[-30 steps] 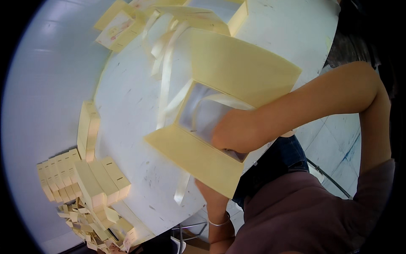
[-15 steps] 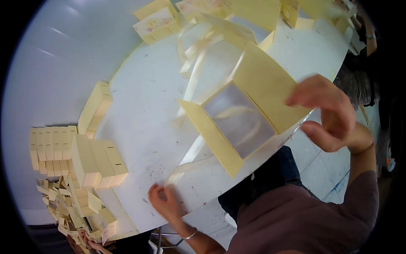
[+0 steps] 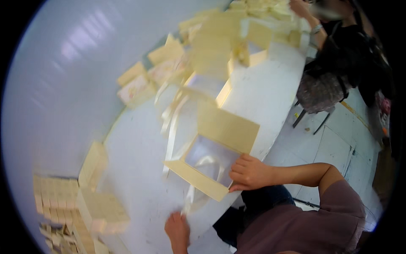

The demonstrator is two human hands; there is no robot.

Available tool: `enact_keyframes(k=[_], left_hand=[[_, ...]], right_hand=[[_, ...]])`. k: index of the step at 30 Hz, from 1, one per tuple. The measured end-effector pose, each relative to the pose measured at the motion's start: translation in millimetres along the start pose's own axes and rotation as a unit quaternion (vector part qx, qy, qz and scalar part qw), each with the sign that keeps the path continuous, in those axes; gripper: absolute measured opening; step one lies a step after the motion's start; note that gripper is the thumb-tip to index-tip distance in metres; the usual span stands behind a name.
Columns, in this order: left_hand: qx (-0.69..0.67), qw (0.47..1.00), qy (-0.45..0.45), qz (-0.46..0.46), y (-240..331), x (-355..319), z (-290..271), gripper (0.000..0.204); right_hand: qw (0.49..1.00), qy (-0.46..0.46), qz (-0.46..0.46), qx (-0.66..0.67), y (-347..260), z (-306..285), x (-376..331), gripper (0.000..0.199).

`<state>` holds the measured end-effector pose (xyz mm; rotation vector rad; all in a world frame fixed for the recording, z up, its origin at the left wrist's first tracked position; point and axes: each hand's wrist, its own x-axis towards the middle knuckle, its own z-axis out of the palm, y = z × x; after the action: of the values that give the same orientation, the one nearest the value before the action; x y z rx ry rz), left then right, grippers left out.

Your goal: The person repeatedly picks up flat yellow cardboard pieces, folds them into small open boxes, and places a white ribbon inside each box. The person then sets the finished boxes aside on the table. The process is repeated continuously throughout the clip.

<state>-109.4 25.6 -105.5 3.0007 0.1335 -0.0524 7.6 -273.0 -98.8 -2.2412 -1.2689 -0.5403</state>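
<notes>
Nearest to us, our left hand sits low on the white counter by its near edge, palm down. It's blurred, so we can't tell if its grip is clenched or released; a pale ribbon end lies just beside the fingers, maybe touching. Up and to the right, our right hand comes in from the right w/ forearm bent, fingers curled, its grip pinching the near right corner of a flat cream window box, thumb side on the card frame. That box lies to the left of and beyond this grip, flat on the counter, long axis running from near-left to far-right, clear film panel in the middle, plain flap on the far end. The right hand is on it; the left is near but apart, below its near-left corner. Ribbons trail from under the box toward the far side. At left, stacks of folded cream boxes. Farther off, more flat cream blanks in a loose heap. Farthest, top right, another person in dark clothes sits at the counter, hand among the blanks.
</notes>
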Motion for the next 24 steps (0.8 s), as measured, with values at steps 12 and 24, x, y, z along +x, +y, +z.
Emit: enact_keyframes(k=[12, 24], left_hand=[[-0.104, 0.975, -0.001, 0.198, 123.2, 101.7, -10.1, 0.022], [-0.785, 0.404, -0.092, 0.46, 144.7, 30.8, -176.7, 0.037]], right_hand=[[0.982, -0.002, 0.097, -0.165, 165.1, -85.0, -70.1, 0.035], [0.984, 0.135, 0.009, -0.12, 121.7, -104.0, -1.9, 0.047]])
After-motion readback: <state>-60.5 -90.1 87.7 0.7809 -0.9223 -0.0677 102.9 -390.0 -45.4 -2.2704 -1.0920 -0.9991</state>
